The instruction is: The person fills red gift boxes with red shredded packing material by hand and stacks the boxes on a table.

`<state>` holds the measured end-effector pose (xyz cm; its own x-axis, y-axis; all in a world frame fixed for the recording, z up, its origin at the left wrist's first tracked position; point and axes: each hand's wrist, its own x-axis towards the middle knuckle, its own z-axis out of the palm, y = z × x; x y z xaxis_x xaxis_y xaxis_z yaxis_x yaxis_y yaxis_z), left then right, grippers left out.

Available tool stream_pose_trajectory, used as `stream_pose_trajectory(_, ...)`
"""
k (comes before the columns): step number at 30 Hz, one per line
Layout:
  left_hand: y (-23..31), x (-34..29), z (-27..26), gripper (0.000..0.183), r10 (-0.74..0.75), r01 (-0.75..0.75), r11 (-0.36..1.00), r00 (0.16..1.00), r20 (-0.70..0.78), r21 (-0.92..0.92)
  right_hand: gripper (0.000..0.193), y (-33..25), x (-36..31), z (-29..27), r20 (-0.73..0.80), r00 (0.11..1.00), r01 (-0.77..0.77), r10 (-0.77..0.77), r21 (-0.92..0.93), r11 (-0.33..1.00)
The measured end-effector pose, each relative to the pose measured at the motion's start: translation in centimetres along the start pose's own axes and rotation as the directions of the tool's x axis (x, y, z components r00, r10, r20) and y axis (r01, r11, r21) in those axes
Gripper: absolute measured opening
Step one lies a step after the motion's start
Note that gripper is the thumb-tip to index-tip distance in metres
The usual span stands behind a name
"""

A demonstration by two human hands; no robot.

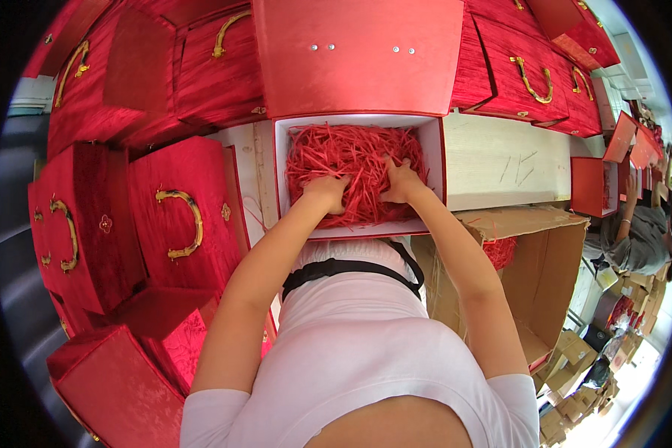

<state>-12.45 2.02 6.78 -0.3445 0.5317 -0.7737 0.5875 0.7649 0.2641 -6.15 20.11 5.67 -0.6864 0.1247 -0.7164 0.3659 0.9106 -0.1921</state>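
Note:
A red gift box (434, 142) with pale inner walls stands open in front of me, its lid (358, 63) raised at the far side. Red shredded paper (355, 149) fills the box. Both my hands are down in the shreds. My left hand (327, 193) rests on the left part, its thumb and fingers apart and some fingertips hidden by the paper. On the right side, my right hand (402, 184) presses into the shreds with its fingers spread. Neither hand visibly lifts any paper.
Red boxes with gold curved handles (179, 224) crowd the left and far sides. A cardboard carton (545, 261) holding more red shreds stands near right, beside a pale wooden surface (508, 160). At the far right, another person (635, 235) works by open red boxes.

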Motion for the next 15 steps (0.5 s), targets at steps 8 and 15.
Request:
stream_pose_trajectory(8, -1.1, -5.0, -3.8, 0.029, -0.043, -0.028, 0.984, 0.922, -0.386, -0.176, 0.043, -0.3, -5.0, -3.5, -0.378, 0.925, 0.037, -0.027, 0.019, 0.999)
stream_pose_trajectory(15, -3.0, 0.7, -3.6, 0.040, -0.189, 0.121, 0.971, 0.915, -0.356, -0.204, 0.068, -5.9, -4.5, -1.7, -0.198, 0.906, 0.281, -0.374, -0.380, 0.881)
